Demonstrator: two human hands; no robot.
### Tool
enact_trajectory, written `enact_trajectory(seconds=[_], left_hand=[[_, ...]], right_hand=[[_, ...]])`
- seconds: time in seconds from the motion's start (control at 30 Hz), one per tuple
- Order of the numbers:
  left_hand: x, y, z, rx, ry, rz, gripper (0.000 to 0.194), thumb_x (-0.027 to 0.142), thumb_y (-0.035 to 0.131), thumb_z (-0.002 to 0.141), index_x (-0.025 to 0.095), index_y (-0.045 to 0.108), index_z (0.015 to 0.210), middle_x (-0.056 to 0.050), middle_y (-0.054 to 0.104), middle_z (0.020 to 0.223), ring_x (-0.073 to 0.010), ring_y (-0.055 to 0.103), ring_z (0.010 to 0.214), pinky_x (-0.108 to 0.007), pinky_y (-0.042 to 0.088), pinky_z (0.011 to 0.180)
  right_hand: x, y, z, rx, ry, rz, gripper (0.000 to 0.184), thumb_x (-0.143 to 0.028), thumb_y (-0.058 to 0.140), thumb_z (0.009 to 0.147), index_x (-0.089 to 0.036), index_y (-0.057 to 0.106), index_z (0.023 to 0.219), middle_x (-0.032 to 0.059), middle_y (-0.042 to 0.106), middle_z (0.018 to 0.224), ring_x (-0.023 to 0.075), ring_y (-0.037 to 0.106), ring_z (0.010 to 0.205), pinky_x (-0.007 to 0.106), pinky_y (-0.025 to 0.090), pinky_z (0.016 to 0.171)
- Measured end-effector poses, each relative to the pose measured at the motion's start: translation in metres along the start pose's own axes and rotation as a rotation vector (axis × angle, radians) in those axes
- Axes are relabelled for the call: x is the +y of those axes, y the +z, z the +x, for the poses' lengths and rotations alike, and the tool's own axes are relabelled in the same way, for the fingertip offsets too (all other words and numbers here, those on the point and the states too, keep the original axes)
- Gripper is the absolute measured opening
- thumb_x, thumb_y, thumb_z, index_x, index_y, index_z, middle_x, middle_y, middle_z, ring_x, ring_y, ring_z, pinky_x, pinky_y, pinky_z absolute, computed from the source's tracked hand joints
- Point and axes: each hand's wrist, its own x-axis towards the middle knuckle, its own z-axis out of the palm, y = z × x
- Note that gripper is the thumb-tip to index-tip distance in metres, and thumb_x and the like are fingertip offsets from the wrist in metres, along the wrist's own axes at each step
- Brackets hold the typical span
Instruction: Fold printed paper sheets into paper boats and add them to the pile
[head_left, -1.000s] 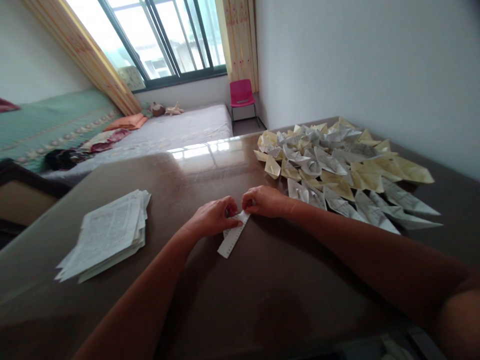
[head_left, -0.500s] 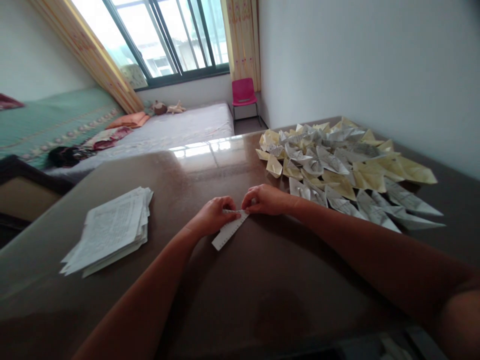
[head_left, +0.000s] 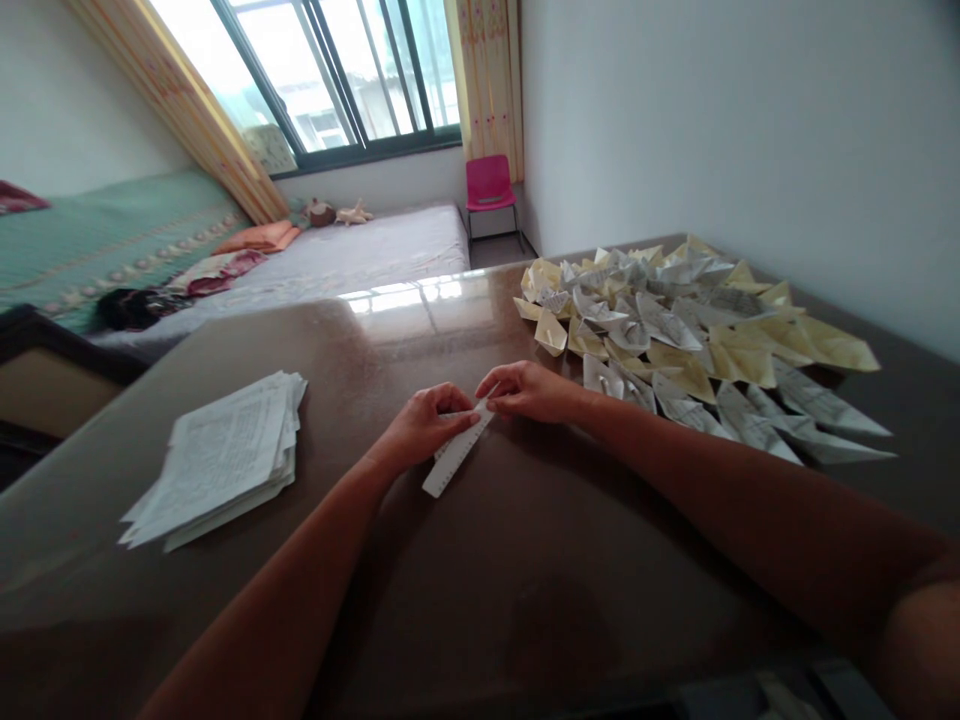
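Note:
Between my two hands, just above the brown tabletop, is a folded piece of white printed paper [head_left: 456, 462]. Its narrow strip slants from lower left to upper right. My left hand [head_left: 431, 420] pinches its left side, thumb laid on top. At the upper right end, my right hand [head_left: 525, 390] grips the paper between thumb and fingers. Part of the paper is hidden behind the fingers. Folded paper boats [head_left: 671, 320], white and yellowish, crowd the table to the right. Left of my hands lies a stack of printed sheets [head_left: 217, 455].
The glossy brown table [head_left: 480, 590] reaches toward a bed [head_left: 390, 240] below a window. A pink chair [head_left: 489, 184] stands in the far corner. At the left edge is a dark-framed chair [head_left: 60, 385], and a white wall [head_left: 712, 120] runs along the right.
My right hand has risen slightly with the upper end of the paper, and its fingers have shifted. The folded strip shows more of its length between the hands. The stack and boats stay put.

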Motion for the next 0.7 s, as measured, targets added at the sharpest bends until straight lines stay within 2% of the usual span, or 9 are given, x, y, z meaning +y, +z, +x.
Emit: enact_trajectory(seconds=[0.13,0.23,0.3,0.4,0.5,0.6,0.7], left_hand=[[0.002,0.0,0.0,-0.027,-0.036,0.003,0.032,0.045,0.061,0.078,0.015,0.068,0.078,0.0,0.063,0.07,-0.0122,0.053,0.065,-0.022,0.041,0.059],[0.003,-0.001,-0.001,-0.039,-0.053,0.002,0.034,0.047,0.061,0.077,0.015,0.07,0.079,0.001,0.062,0.068,-0.0116,0.052,0.062,-0.022,0.039,0.056],[0.002,-0.001,-0.001,-0.034,-0.063,-0.015,0.035,0.048,0.061,0.077,0.014,0.07,0.079,0.001,0.061,0.067,-0.0113,0.051,0.062,-0.021,0.039,0.055],[0.0,0.001,-0.001,-0.013,-0.1,-0.068,0.036,0.048,0.062,0.075,0.013,0.069,0.077,0.001,0.059,0.065,-0.0103,0.048,0.059,-0.02,0.036,0.052],[-0.001,0.002,-0.001,-0.004,-0.133,-0.122,0.038,0.049,0.063,0.074,0.012,0.068,0.077,0.001,0.058,0.062,-0.0091,0.046,0.055,-0.02,0.034,0.05],[0.002,0.002,-0.001,0.0,-0.135,-0.112,0.039,0.051,0.064,0.073,0.012,0.069,0.077,0.001,0.058,0.061,-0.0091,0.046,0.054,-0.021,0.035,0.05],[0.003,0.002,-0.001,-0.007,-0.097,-0.052,0.038,0.049,0.063,0.074,0.013,0.07,0.077,0.001,0.059,0.062,-0.0103,0.049,0.057,-0.022,0.037,0.053]], right_hand=[[-0.001,0.002,0.0,0.053,0.094,0.116,0.024,-0.019,0.061,0.081,-0.013,0.06,0.104,0.0023,0.068,0.072,0.0101,0.06,0.06,0.018,0.043,0.056],[-0.005,0.0,-0.002,0.07,0.159,0.045,0.025,-0.02,0.062,0.081,-0.013,0.061,0.105,0.0012,0.067,0.068,0.0101,0.058,0.057,0.018,0.041,0.052],[-0.008,-0.001,-0.002,0.142,0.075,-0.098,0.018,-0.018,0.062,0.08,-0.013,0.065,0.097,0.003,0.068,0.075,0.0102,0.059,0.061,0.02,0.042,0.058],[-0.012,0.001,-0.003,0.242,-0.172,-0.299,0.013,-0.016,0.061,0.081,-0.016,0.072,0.087,0.0048,0.068,0.092,0.0105,0.061,0.072,0.022,0.044,0.069],[-0.012,0.005,-0.005,0.212,-0.274,-0.448,0.015,-0.022,0.062,0.082,-0.021,0.075,0.09,0.0044,0.069,0.094,0.0129,0.062,0.079,0.023,0.043,0.072],[-0.009,0.008,-0.006,0.153,-0.229,-0.558,0.021,-0.035,0.06,0.085,-0.025,0.075,0.095,0.0041,0.071,0.092,0.015,0.062,0.079,0.024,0.04,0.069],[-0.009,0.008,-0.006,0.057,-0.158,-0.569,0.025,-0.037,0.056,0.088,-0.024,0.075,0.095,0.0034,0.073,0.086,0.0144,0.063,0.073,0.023,0.037,0.063]])
